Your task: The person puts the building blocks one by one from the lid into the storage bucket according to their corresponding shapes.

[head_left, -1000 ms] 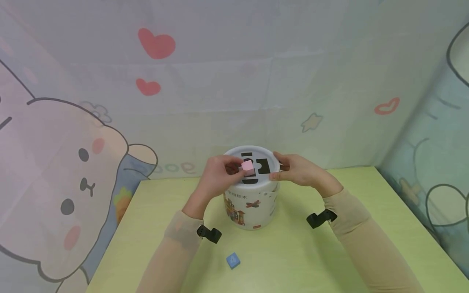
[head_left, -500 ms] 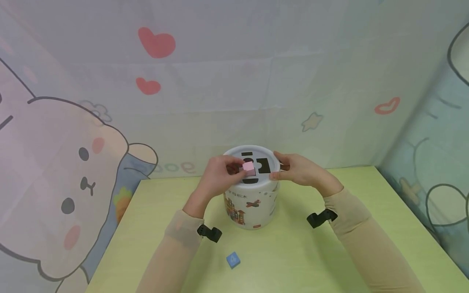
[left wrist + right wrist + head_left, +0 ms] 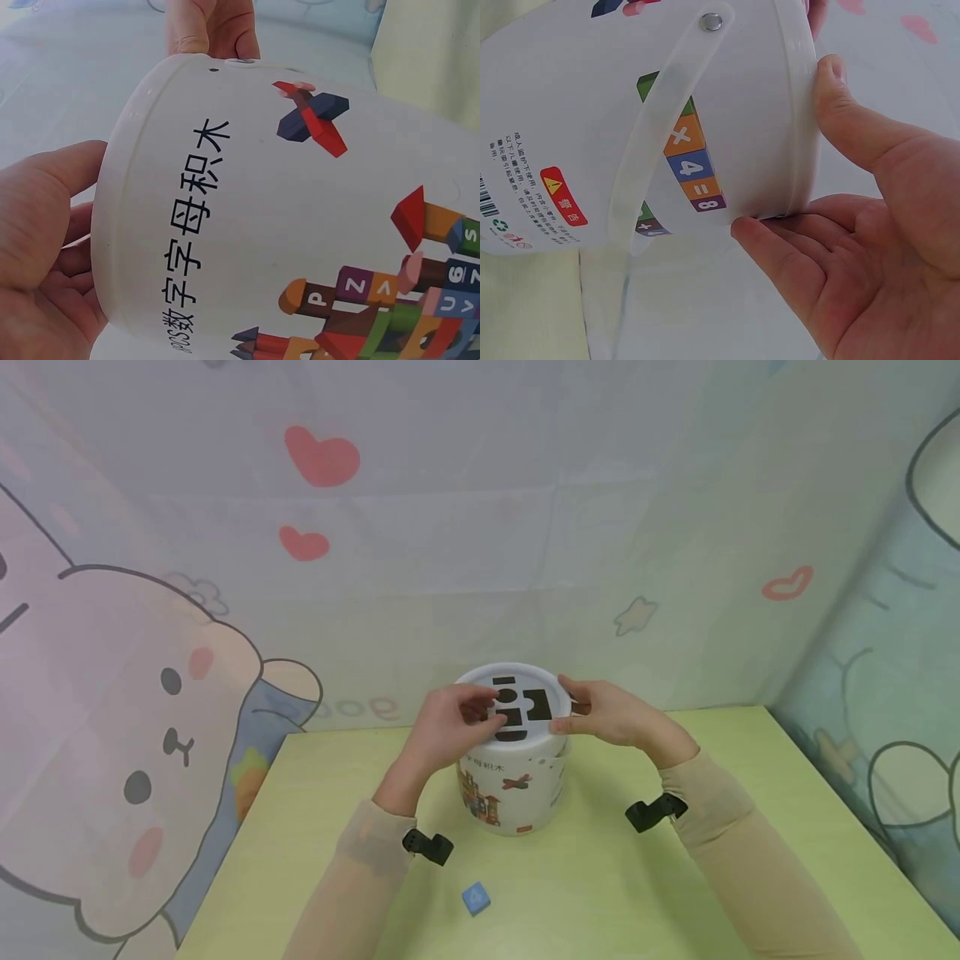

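Note:
A white round bucket (image 3: 517,802) with printed toy-block pictures stands on the table, its white lid (image 3: 538,682) on top. The lid has several dark shaped holes. My right hand (image 3: 618,710) grips the lid's rim at the right, thumb on top and fingers along the side, as the right wrist view shows. Over the lid's left part my left hand (image 3: 450,722) holds nothing, its fingers and thumb apart near the square hole. No pink block shows in any current view. A blue block (image 3: 476,898) marked 4 lies on the table in front of the bucket.
The yellow-green table (image 3: 600,877) reaches back to a printed cloth backdrop (image 3: 480,552) close behind the bucket. A translucent handle (image 3: 656,127) hangs down the bucket's side. Each wrist wears a black camera mount.
The pink block between my left finger and thumb has gone from sight at the square hole, and the fingers have let go. My right hand stays on the rim.

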